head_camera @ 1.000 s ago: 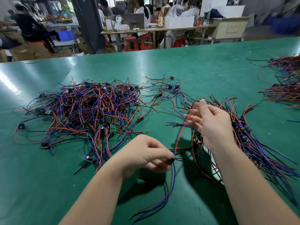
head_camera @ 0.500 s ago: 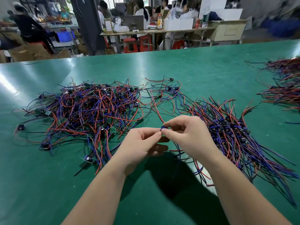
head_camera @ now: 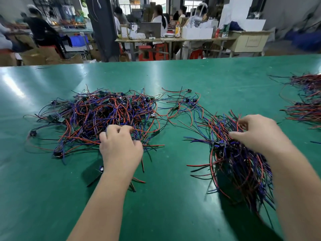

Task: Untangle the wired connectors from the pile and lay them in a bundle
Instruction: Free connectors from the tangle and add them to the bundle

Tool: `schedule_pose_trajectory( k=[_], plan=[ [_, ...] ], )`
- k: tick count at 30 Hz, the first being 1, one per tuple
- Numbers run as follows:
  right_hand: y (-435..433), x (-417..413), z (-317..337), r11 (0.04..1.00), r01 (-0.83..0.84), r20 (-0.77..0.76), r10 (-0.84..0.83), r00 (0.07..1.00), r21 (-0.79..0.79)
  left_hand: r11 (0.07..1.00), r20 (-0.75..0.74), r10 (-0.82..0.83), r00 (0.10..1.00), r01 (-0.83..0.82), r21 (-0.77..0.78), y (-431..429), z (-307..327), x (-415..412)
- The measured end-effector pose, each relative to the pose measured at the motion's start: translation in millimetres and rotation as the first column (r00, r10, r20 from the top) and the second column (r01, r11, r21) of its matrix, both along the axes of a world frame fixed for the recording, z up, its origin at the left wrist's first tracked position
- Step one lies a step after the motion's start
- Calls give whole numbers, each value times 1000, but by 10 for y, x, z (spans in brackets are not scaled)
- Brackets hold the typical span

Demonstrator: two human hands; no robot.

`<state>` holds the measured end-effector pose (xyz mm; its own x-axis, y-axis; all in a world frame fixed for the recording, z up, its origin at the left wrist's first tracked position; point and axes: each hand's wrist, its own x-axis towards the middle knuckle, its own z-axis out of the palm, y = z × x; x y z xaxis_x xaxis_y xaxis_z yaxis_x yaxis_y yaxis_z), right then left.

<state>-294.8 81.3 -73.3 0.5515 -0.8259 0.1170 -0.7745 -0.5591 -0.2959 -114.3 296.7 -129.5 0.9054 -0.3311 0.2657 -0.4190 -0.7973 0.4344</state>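
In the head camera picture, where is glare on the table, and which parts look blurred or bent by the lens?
Head view: pale glare streaks lie on the green table at far left; the right hand and the bundle under it are slightly motion-blurred; the background workshop is soft; the table's far edge bows, a wide-angle effect; the left hand looks fairly sharp.

Left hand (head_camera: 121,150) curled, right hand (head_camera: 257,134) curled

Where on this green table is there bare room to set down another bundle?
Free: the near stretch of table between pile and bundle, the near left corner, and the far band behind the pile. Crowded: loose wires between pile and bundle, more wires at the right edge.
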Motion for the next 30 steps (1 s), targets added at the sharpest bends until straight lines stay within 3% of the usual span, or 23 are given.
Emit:
schedule_pose_trajectory(
  k=[3,6,13,20,22,24,25,27,28,30],
  plan=[
    [180,170,-7,994,-106,192,110,975,-34,976,-131,104,986,-76,203,11,-49,32],
    [440,405,-57,963,-234,321,266,909,-134,956,-104,81,991,-48,291,46,-80,62],
    [902,657,-485,872,-469,252,489,835,-138,962,-76,96,992,-73,264,109,-38,146],
    [890,588,-655,868,-494,333,483,810,-56,995,169,88,982,-95,34,71,26,89],
    [892,581,-648,876,-482,444,421,791,27,978,204,1,979,42,-202,63,48,45],
    [906,597,-614,855,-473,600,268,754,214,839,104,-156,982,187,-511,-3,67,-9],
    [915,605,-590,778,-508,689,138,711,369,748,22,-258,966,214,-628,-49,84,-52],
    [920,615,-527,489,-633,776,-162,610,600,629,-91,-444,891,238,-741,-124,107,-154],
    [905,608,-496,371,-683,777,-258,575,629,604,-117,-509,853,257,-754,-150,105,-203],
    [866,576,-448,272,-745,789,-311,530,609,551,-147,-608,781,281,-786,-181,92,-279]
  ],
)
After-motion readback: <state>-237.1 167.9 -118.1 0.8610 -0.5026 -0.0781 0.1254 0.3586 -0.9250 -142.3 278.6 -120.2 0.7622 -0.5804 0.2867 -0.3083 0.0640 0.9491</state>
